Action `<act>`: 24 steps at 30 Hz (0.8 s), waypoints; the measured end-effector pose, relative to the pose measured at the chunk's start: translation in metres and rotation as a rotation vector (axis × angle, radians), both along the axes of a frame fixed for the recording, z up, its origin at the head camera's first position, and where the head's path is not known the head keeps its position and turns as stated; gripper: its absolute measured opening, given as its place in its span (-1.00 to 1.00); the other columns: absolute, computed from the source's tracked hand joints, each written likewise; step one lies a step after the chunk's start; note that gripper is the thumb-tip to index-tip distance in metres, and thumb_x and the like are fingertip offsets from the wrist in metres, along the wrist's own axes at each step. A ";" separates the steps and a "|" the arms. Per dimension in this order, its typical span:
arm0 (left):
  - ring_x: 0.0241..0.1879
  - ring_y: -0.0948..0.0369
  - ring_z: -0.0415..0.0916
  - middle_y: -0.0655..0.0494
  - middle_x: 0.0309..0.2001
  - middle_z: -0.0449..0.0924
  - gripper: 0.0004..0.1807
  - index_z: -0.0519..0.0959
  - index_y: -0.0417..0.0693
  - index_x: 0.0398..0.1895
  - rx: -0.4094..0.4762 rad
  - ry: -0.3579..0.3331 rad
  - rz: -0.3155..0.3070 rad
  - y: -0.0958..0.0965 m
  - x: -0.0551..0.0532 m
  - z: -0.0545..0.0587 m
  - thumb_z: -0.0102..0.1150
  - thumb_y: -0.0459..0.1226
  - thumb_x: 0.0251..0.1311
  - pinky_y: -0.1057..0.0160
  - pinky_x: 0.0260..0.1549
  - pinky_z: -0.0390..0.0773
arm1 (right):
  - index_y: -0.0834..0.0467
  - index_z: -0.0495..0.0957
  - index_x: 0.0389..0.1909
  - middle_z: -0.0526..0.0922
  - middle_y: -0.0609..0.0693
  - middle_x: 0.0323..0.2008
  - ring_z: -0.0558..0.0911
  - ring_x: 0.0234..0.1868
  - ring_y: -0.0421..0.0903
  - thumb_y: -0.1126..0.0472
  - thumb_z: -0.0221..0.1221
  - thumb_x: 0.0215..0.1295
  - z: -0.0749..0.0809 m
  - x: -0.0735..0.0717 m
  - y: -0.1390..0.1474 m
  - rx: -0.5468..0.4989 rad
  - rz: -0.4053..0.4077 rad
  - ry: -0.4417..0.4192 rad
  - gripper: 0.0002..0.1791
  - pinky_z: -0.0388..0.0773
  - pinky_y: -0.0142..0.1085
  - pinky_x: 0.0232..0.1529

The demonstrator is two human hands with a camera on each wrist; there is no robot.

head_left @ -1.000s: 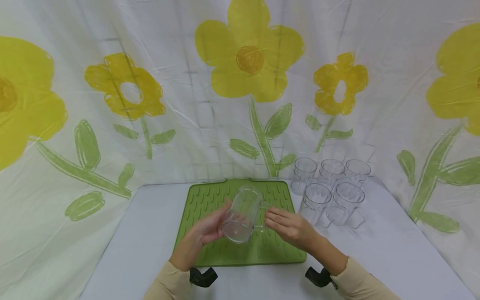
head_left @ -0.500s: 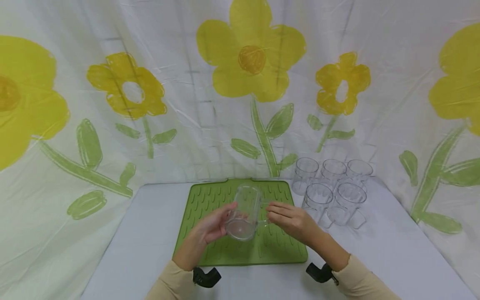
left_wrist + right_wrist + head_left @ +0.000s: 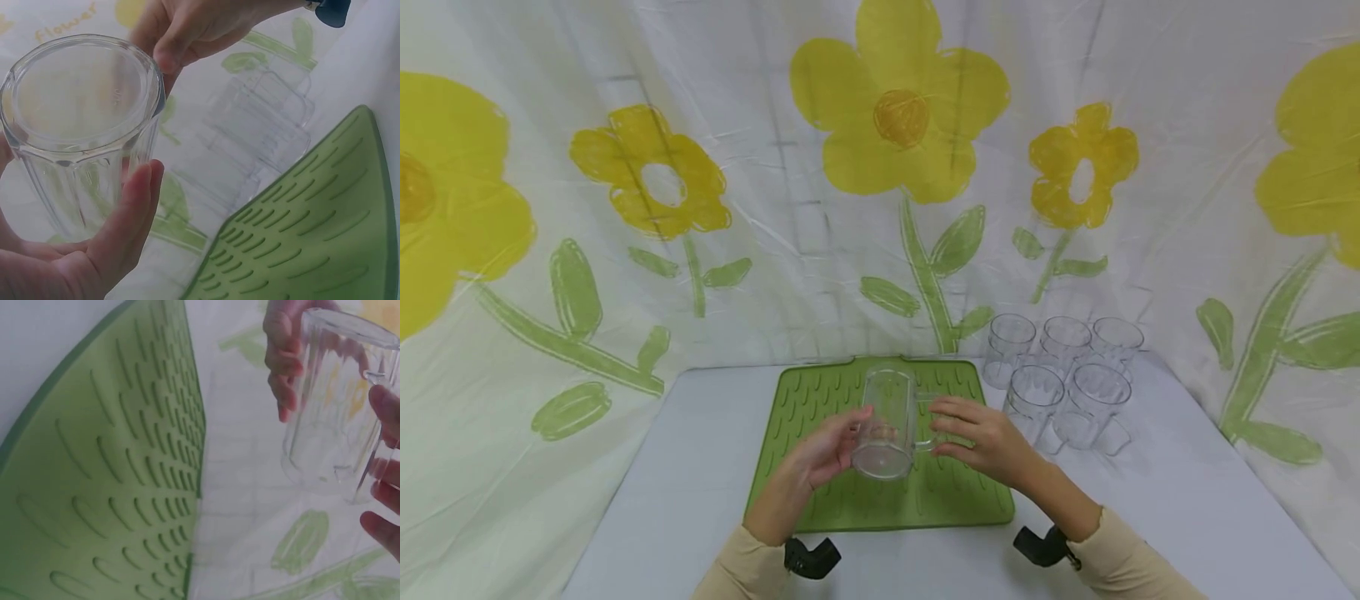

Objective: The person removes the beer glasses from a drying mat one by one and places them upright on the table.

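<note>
A clear glass mug [image 3: 886,429] is held above a green ridged drying mat [image 3: 850,508], its thick base towards me and its mouth tilted away. My left hand [image 3: 831,446] grips the body near the base from the left, thumb and fingers round the glass. In the left wrist view, the round base of the mug [image 3: 78,100] faces the camera. At the handle on the right side is my right hand [image 3: 981,437], its fingers spread and bent, with fingertips on the handle. The right wrist view has the right thumb [image 3: 385,409] against the handle.
Several more clear glass mugs [image 3: 1093,404] stand upright in two rows at the right rear of the white table [image 3: 677,467]. Behind the table hangs a white curtain [image 3: 775,250] with yellow flowers. A black wrist mount [image 3: 811,558] sits below each hand.
The mug has turned from leaning right to nearly straight ahead. The left thumb has come up onto its side. The right fingers, close together before, have spread at the handle.
</note>
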State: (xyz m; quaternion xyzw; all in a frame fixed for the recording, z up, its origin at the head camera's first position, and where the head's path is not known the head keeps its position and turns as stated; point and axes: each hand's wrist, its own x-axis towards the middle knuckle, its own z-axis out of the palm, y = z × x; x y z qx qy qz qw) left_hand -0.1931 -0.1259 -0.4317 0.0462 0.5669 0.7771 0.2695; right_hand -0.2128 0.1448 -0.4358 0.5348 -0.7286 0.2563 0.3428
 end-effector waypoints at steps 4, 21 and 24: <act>-0.17 0.26 0.70 0.14 -0.21 0.74 -0.72 0.49 -0.19 0.01 0.000 0.028 0.000 0.000 0.000 -0.002 -0.05 -0.21 0.39 0.28 -0.12 0.69 | 0.19 0.68 -0.17 0.70 0.16 -0.07 0.67 0.00 0.10 -0.08 0.23 0.23 0.001 0.000 -0.001 -0.027 0.021 -0.058 -0.59 0.59 -0.37 0.14; -0.15 0.22 0.61 -0.21 0.10 0.51 -0.29 0.20 -0.50 0.32 -0.224 0.127 0.083 0.005 0.009 -0.003 0.15 -0.18 0.26 0.23 -0.04 0.66 | 0.22 0.65 -0.03 0.70 0.15 -0.02 0.69 -0.01 0.07 0.33 0.45 -0.12 0.011 0.002 0.002 -0.094 0.016 -0.438 -0.50 0.59 -0.42 0.11; -0.14 0.23 0.62 -0.28 0.16 0.47 -0.29 0.20 -0.49 0.33 -0.233 0.145 0.085 0.006 0.011 -0.003 0.19 -0.21 0.27 0.29 -0.07 0.66 | 0.23 0.65 -0.01 0.70 0.16 -0.03 0.69 -0.01 0.05 0.35 0.45 -0.12 0.011 0.001 0.003 -0.110 0.006 -0.468 -0.48 0.57 -0.46 0.11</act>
